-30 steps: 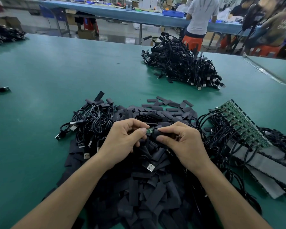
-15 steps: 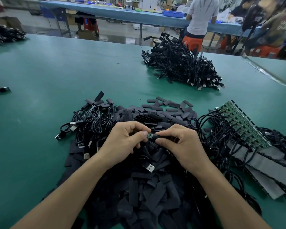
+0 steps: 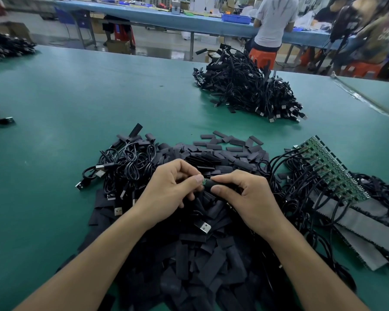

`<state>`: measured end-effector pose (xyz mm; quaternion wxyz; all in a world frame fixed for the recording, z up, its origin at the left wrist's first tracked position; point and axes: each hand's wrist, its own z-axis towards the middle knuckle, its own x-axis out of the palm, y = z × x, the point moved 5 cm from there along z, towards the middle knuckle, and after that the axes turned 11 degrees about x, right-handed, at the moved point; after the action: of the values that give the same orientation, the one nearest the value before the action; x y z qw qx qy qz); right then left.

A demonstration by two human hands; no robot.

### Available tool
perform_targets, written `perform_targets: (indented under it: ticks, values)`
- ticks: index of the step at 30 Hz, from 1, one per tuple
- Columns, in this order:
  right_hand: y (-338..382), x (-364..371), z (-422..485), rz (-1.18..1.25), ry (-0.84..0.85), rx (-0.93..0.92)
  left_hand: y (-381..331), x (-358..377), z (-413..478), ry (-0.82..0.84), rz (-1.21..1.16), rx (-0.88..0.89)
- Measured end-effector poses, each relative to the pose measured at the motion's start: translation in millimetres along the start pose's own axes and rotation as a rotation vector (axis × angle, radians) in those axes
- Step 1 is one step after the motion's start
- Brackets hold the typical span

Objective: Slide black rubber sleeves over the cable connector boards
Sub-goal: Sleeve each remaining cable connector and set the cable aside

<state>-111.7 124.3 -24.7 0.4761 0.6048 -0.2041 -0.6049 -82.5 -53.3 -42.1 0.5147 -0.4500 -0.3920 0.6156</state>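
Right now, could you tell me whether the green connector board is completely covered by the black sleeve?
No, an end of the green connector board pokes out of the black sleeve between the left hand and right hand.

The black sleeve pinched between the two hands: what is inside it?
A small green connector board sticks out of the black sleeve at its left end, by the left hand. The rest of the board is covered by the sleeve and the right hand.

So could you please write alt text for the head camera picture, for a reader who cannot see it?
Two hands, the left hand and the right hand, push a black sleeve over a small green board, above a heap of loose sleeves on a green table. A row of bare boards lies to the right and a cable pile farther back.
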Motion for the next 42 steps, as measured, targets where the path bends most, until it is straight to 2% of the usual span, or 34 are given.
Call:
perform_targets:
  ticks: [4, 10, 16, 20, 28, 42]
  values:
    - [5, 1, -2, -0.040, 0.004, -0.050, -3, 4, -1, 0.071, 0.041, 0.007]
    - [4, -4, -1, -0.047, -0.106, -0.066, -3, -2, 0, -0.032, -0.041, -0.017]
    - [8, -6, -3, -0.029, -0.133, -0.078, -3, -5, -1, -0.097, -0.105, 0.023]
    - [4, -10, -5, 0.081, -0.153, 0.003, -2, -4, -1, -0.100, -0.118, 0.013]
    - [9, -8, -7, -0.069, -0.188, -0.093, -2, -2, -1, -0.076, -0.088, 0.010]
    - [9, -4, -7, -0.161, -0.167, -0.178, -5, 1, -2, -0.025, -0.078, 0.003]
